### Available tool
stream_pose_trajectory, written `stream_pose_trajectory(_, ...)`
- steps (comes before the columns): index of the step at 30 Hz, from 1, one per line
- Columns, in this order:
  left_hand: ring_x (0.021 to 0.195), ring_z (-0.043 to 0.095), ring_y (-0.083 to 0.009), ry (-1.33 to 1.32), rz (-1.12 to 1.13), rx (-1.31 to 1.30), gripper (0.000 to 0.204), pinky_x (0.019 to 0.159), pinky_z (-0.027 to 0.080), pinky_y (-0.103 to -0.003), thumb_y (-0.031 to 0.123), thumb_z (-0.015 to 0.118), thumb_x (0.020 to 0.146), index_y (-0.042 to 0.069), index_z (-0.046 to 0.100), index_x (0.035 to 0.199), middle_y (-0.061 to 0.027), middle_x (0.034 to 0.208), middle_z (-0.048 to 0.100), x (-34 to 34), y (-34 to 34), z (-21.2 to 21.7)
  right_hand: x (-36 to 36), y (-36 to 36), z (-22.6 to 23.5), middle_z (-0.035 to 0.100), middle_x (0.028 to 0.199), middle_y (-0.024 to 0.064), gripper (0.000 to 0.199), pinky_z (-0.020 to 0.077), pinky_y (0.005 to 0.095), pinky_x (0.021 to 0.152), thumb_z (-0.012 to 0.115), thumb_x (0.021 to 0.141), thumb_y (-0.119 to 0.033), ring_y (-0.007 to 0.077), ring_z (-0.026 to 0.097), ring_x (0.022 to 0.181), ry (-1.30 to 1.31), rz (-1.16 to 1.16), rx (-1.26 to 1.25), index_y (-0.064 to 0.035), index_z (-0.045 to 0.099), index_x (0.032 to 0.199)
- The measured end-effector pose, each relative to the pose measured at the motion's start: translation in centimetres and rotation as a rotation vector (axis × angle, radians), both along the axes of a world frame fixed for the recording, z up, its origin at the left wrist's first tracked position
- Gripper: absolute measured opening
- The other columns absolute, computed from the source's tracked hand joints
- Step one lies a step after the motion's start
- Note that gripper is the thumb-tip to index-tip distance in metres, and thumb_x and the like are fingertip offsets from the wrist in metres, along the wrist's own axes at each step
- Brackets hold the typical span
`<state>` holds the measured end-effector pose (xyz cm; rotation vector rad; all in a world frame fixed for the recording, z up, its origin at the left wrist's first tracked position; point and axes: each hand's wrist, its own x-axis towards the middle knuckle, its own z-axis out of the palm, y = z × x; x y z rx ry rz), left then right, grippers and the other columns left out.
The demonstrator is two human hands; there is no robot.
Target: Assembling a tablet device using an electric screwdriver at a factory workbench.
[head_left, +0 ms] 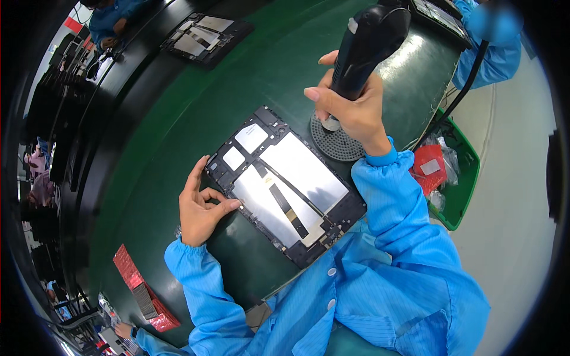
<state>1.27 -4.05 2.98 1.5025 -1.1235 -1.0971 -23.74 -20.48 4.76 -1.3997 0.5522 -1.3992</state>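
From my remote seat, a green conveyor belt (pixel 196 101) curves away past a second opened device (pixel 205 37) at far left. At centre lies an open tablet chassis (pixel 285 187), its silver shields and a ribbon cable exposed, no back cover fitted. My right hand (pixel 350 107) is closed around a black electric screwdriver (pixel 365 44), tip down on a round perforated screw tray (pixel 338 142) just right of the chassis. My left hand (pixel 202 207), fingers loosely curled and holding nothing, touches the chassis's near-left edge. Fastening looks unfinished, I judge.
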Motion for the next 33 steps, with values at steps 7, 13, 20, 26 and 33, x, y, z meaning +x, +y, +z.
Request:
stream_pose_trajectory(7,0.073,0.061,-0.0111,0.065,0.051,0.026,0.077,0.057,0.049,-0.021,-0.007,0.07,0.073,-0.004,0.031,0.139,-0.0204,0.139,0.038,0.0,-0.1,0.1,-0.1,0.1,-0.2,0.059,0.064,0.0036,0.042,0.0437,0.0227,0.045,0.077,0.073,-0.002,0.0095,0.056,0.049,0.02,-0.006,-0.037,0.002,0.053,0.107)
stream_pose_trajectory(13,0.07,0.062,-0.0113,0.043,0.074,0.013,0.076,0.056,0.049,-0.021,-0.007,0.071,0.072,-0.005,0.033,0.138,-0.0221,0.136,0.041,0.1,0.1,-0.1,0.6,1.2,1.3,0.059,0.063,0.0028,0.039,0.0423,0.0221,0.045,0.075,0.073,0.002,0.0089,0.055,0.049,0.006,-0.029,0.004,0.0029,0.055,0.106)
stream_pose_trajectory(20,0.069,0.062,-0.0111,0.054,0.046,0.015,0.075,0.055,0.05,-0.024,-0.002,0.073,0.073,-0.003,0.034,0.138,-0.0174,0.108,0.06,0.9,0.2,-0.8,4.9,4.5,5.1,0.058,0.062,0.004,0.04,0.043,0.0217,0.047,0.069,0.076,0.005,0.0103,0.054,0.048,-0.172,0.206,-0.103,0.0056,0.05,0.111)
stream_pose_trajectory(26,0.074,0.062,-0.0112,0.191,0.026,-0.018,0.071,0.055,0.052,-0.023,0.0,0.07,0.078,-0.003,0.033,0.138,-0.0143,0.108,0.06,1.8,0.1,-1.2,10.9,7.7,4.3,0.06,0.064,0.0051,0.042,0.0448,0.0238,0.048,0.068,0.077,0.005,0.0108,0.057,0.051,0.016,0.411,-0.06,0.0054,0.047,0.112)
stream_pose_trajectory(33,0.068,0.06,-0.0083,0.225,0.005,-0.004,0.066,0.053,0.051,-0.022,0.0,0.069,0.079,0.0,0.038,0.137,-0.0092,0.095,0.063,1.9,0.6,-1.3,13.5,8.6,2.5,0.058,0.064,0.0059,0.043,0.0451,0.0242,0.05,0.068,0.079,0.005,0.0109,0.056,0.051,0.092,0.459,-0.08,0.0062,0.044,0.115)
